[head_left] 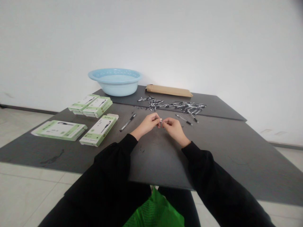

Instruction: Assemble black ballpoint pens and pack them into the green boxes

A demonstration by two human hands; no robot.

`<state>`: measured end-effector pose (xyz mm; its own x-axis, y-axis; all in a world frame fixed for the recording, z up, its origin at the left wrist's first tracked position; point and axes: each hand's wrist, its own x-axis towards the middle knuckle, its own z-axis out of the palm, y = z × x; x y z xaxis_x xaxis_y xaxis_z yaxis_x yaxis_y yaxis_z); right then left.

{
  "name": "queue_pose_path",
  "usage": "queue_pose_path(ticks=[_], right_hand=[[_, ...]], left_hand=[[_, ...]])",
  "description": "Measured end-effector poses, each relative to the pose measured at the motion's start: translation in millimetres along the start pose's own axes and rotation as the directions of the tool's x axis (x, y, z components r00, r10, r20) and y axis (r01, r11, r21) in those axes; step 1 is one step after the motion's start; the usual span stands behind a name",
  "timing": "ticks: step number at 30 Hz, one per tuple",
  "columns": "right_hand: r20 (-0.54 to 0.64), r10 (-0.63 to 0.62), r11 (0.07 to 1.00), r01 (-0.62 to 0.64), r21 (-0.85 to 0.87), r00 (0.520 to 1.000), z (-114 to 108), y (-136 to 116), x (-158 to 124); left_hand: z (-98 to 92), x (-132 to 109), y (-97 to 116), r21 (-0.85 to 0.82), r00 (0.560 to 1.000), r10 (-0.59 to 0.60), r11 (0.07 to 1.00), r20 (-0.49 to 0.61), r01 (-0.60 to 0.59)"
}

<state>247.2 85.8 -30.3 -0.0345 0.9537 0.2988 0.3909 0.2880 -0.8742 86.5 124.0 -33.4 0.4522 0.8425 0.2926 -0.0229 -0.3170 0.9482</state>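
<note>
The step in hand seems to be fine work with two hands: the fingers of the left hand point(147, 123) and of the right hand point(174, 128) are closed, and they appear to pinch one small shiny piece point(161, 121) above the desk point(163, 164), nearer than the heap of pens point(187, 107) — the next move, I judge, calls for steady fingertips. Which way this piece points, and its long axis, I cannot tell, because it is tiny and partly covered; the loose pen point(128, 122) at left lies slanting, its far end toward the right
</note>
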Motion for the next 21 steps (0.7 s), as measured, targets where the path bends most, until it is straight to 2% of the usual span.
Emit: queue_pose_path(ticks=[9,21], right_hand=[[-0.058,0.019,0.996,-0.024,-0.086,0.998,-1.1,-5.2,-2.8],[-0.021,-0.009,1.0,0.009,-0.021,1.0,-0.6,-11.2,-5.0]], left_hand=[[1.3,-0.2,1.1,0.044,0.999,0.033,0.999,-0.019,-0.033],[3.0,-1.5,2.3,0.033,0.999,0.029,0.999,-0.024,-0.029]])
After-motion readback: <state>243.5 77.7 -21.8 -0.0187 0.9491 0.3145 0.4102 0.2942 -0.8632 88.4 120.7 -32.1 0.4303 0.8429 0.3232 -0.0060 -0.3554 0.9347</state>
